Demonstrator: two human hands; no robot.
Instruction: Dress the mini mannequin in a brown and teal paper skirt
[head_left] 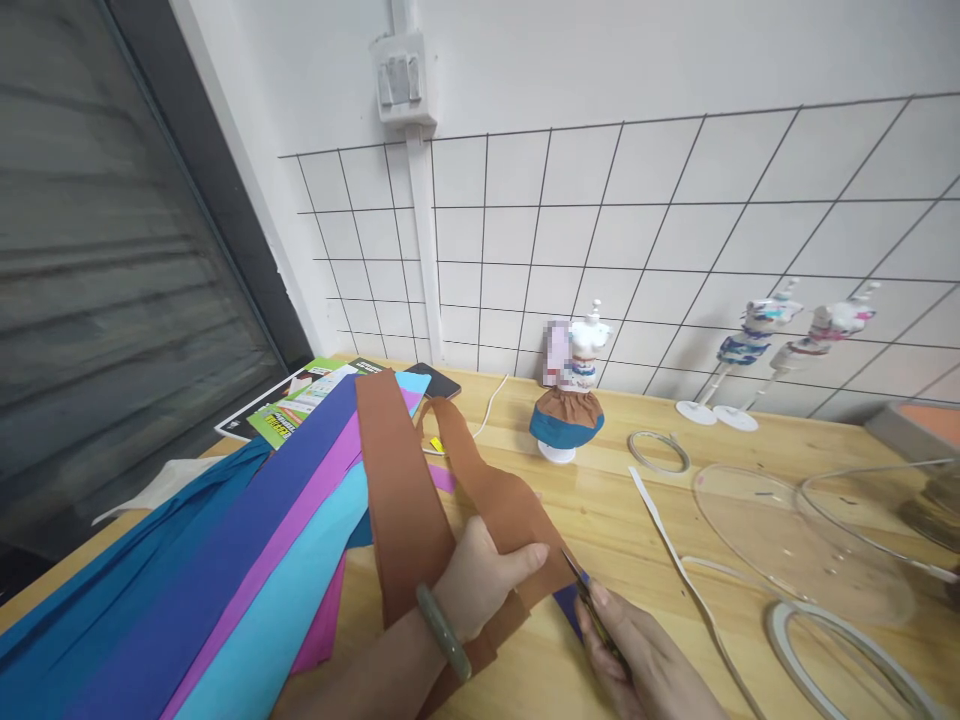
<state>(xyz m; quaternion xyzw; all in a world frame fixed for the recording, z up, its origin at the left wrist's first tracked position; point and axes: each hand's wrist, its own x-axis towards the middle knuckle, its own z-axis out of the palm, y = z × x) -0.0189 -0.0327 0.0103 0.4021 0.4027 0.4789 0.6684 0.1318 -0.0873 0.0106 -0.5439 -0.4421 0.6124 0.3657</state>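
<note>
My left hand [484,580], with a green bangle on its wrist, pinches a strip of brown crepe paper [495,500] between thumb and fingers. My right hand [645,655] is closed round a pair of scissors [589,600], whose blades meet the lower edge of the brown strip. A second, wider brown strip [397,490] lies beside it over a fan of blue, purple, magenta and light blue paper sheets [225,580] on the wooden table [600,500].
A small mannequin [570,395] in a brown and blue skirt stands at the table's back. Two more mannequins [772,350] lean by the wire grid wall. Tape rings [658,452], a white strip, clear plastic shapes [787,540], a phone [439,382] and a printed booklet [300,405] lie around.
</note>
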